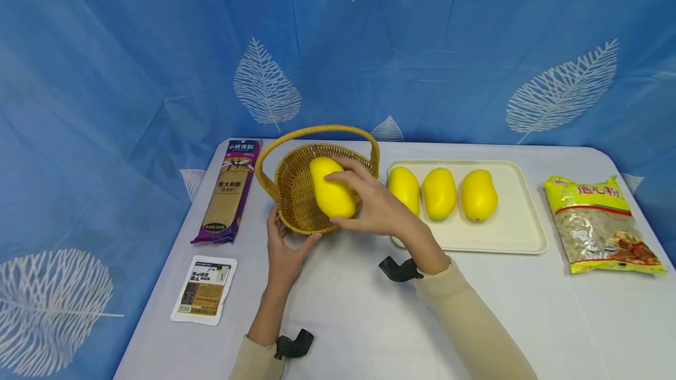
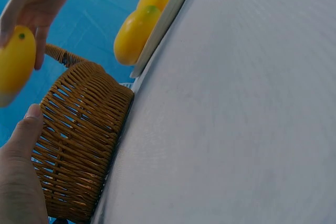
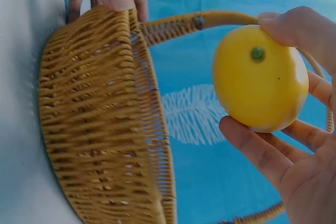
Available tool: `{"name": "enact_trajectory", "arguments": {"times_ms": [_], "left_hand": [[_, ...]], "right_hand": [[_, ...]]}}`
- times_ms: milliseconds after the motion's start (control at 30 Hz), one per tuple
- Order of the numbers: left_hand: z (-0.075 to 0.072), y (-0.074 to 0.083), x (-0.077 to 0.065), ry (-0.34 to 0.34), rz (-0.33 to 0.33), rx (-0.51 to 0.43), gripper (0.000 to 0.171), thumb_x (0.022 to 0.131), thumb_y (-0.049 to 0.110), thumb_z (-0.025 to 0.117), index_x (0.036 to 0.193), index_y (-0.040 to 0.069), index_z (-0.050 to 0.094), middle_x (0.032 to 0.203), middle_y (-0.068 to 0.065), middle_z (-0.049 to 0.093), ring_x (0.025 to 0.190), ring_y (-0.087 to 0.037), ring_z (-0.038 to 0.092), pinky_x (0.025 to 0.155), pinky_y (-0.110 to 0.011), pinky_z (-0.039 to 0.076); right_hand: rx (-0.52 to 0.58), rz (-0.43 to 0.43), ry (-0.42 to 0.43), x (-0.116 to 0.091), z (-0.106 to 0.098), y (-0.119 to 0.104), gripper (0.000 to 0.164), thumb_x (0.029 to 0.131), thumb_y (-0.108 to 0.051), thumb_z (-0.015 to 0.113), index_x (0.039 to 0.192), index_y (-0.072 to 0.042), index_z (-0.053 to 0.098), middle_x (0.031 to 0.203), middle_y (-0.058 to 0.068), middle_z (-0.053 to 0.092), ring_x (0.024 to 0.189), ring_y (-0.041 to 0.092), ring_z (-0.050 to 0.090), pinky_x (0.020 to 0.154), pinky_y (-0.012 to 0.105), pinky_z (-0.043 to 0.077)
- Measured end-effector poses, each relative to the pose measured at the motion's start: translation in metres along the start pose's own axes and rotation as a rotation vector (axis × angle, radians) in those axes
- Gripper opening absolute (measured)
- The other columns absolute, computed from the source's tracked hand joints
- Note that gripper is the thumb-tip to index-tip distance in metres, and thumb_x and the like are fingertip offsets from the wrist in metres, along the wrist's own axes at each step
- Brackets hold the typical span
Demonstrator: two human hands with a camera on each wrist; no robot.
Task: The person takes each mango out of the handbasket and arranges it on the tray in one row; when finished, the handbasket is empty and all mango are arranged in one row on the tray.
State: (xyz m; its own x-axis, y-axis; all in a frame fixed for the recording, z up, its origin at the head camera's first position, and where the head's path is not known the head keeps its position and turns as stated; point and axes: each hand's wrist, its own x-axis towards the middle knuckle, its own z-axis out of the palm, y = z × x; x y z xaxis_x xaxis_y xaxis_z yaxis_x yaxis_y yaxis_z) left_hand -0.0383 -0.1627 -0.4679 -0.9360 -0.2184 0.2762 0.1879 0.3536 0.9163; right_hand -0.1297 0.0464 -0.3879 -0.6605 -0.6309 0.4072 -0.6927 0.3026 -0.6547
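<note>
In the head view a yellow mango (image 1: 331,187) is gripped between the thumb and fingers of my right hand (image 1: 372,203). It is held over a brown wicker basket (image 1: 298,192) with a tall arched handle. The right wrist view shows the mango (image 3: 260,80) above the basket rim, its green stem end facing the camera. My left hand (image 1: 285,254) holds the near left side of the basket, thumb at the rim (image 2: 32,124). Three more mangoes (image 1: 439,193) lie in a row on a cream tray (image 1: 520,221) to the right.
On the left lie a purple pack of pasta (image 1: 228,192) and a small white-edged pouch (image 1: 205,289). A yellow bag of macaroni (image 1: 604,224) lies at the far right. Behind the white table (image 1: 359,309) hangs a blue cloth (image 1: 422,46) with white leaf prints.
</note>
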Motion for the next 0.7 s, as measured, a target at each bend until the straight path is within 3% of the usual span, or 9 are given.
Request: {"name": "enact_trajectory", "arguments": {"times_ms": [267,533,700], "left_hand": [[0.001,0.000,0.002,0.011,-0.009,-0.021,0.101,0.076,0.004,0.082,0.152,-0.005,0.016,0.147,-0.035,0.031,0.133,-0.050,0.035,0.104,-0.059,0.034],[0.000,0.002,0.001,0.012,-0.024,-0.026,0.101,0.076,0.004,0.082,0.152,-0.005,0.016,0.148,-0.033,0.030,0.135,-0.048,0.035,0.104,-0.057,0.034],[0.001,0.002,0.000,0.009,-0.027,-0.035,0.102,0.076,0.004,0.082,0.152,-0.005,0.015,0.148,-0.034,0.029,0.135,-0.049,0.034,0.104,-0.057,0.033]], "right_hand": [[0.012,-0.021,0.051,-0.020,-0.025,-0.006,0.069,0.074,-0.020,0.084,0.135,-0.017,0.052,0.159,0.008,0.027,0.136,0.024,0.044,0.089,0.035,0.055],[-0.037,-0.054,0.120,-0.040,-0.048,-0.012,0.071,0.070,-0.013,0.086,0.132,-0.013,0.053,0.156,0.011,0.030,0.142,0.029,0.036,0.101,0.042,0.049],[-0.073,-0.034,0.165,-0.054,-0.060,-0.012,0.074,0.067,-0.008,0.088,0.132,-0.012,0.053,0.156,0.012,0.031,0.139,0.030,0.040,0.099,0.027,0.049]]}}
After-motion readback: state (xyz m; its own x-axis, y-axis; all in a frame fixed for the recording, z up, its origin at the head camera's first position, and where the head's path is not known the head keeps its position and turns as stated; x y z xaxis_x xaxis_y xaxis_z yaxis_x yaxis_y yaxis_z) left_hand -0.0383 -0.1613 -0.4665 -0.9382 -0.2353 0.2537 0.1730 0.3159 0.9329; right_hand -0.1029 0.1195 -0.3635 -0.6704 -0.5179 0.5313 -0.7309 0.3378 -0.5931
